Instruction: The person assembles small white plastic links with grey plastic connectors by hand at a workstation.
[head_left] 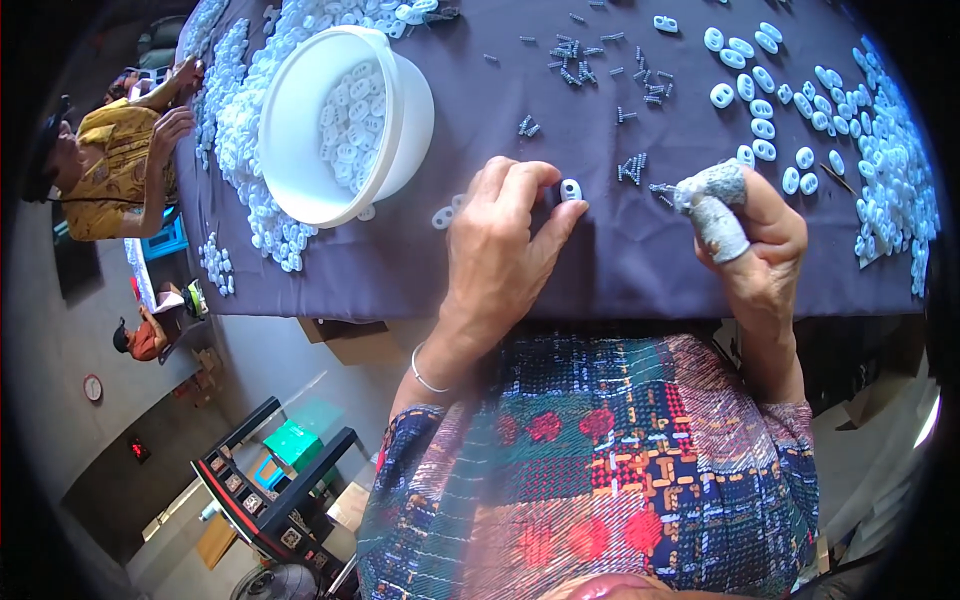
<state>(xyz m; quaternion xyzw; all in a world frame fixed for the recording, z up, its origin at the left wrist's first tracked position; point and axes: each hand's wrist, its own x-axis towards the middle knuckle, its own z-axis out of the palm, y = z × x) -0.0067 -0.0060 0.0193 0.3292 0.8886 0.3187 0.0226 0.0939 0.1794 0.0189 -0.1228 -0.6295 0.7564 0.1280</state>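
Between the thumb and index finger of my left hand (502, 235) is a small white plastic cord lock (571, 190) with two holes, just above the table. My right hand (755, 230) wears cloth covers on its thumb and index finger. Those fingertips are pinched together, and a small metal spring (659, 188) sticks out of them toward the left. Several loose springs (632, 168) lie just beyond, with a larger scatter of springs (575, 60) farther off. Two or so white pieces (443, 216) are partly hidden behind my left hand.
A white bucket (412, 120) partly filled with white pieces stands at the left, beside a long heap of them (235, 120). More pieces (900, 170) are piled at the right on the dark tablecloth (620, 275). A person in yellow (115, 165) sits at the far left.
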